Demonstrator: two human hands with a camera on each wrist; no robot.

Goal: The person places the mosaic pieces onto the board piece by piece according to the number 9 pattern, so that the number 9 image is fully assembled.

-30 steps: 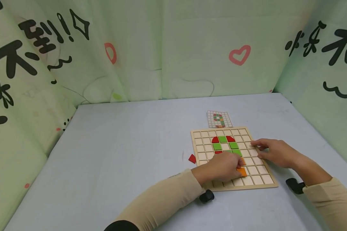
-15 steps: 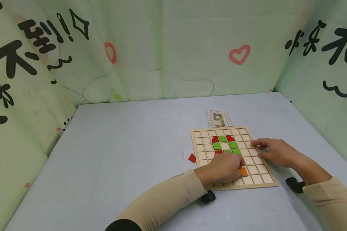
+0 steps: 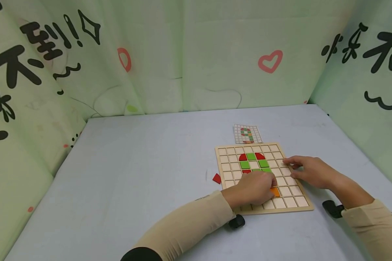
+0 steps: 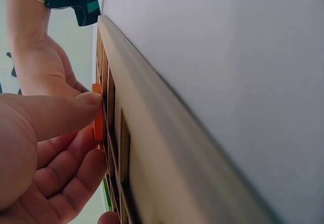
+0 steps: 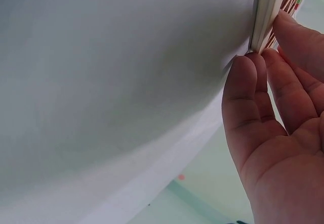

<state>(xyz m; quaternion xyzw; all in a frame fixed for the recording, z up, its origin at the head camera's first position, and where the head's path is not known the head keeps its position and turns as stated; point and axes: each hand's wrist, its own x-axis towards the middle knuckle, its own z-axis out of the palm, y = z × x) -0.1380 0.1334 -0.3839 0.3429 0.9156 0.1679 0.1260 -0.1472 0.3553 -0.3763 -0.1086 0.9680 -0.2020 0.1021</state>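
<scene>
In the head view my left hand (image 3: 252, 187) reaches over a gridded wooden board (image 3: 290, 209), pinching an orange square tile (image 3: 276, 192) low against the grid. The left wrist view shows the thumb on one side of this orange tile (image 4: 98, 125), with the fingers curled near its other side. My right hand (image 3: 317, 172) rests at the board's right edge. Its thumb touches the frame (image 5: 271, 16), and its nearly straight fingers lie along the outer side. Green tiles (image 3: 263, 163) and quarter-round red tiles (image 3: 243, 157) sit in the cells; my left hand hides some cells.
A loose red tile (image 3: 217, 178) lies on the white table (image 3: 134, 174) just left of the board. Behind the board is a small printed pattern card (image 3: 247, 134). Patterned green curtains (image 3: 196, 54) enclose the table's back and sides.
The left hand has shifted slightly right and away from the body, and the orange tile has slid a little the same way. The right hand has stayed in place.
</scene>
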